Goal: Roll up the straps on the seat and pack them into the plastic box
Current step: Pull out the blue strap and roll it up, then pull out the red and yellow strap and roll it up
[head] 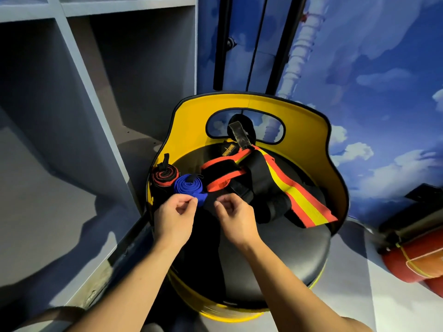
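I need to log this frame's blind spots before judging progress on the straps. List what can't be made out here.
- Plastic box: nowhere in the head view.
- Left hand and right hand: curled fingertips hide whether either pinches anything; the dark material beneath blends into the round black seat cushion.
- Rolled black-and-red strap: lower part lost in shadow against the yellow seat back.
- Red cylinder: cut off by the right edge.

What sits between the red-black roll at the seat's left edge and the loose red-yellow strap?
Head view: the blue rolled strap beside the red-black roll, then a black strap with red edging before the red-yellow strap.
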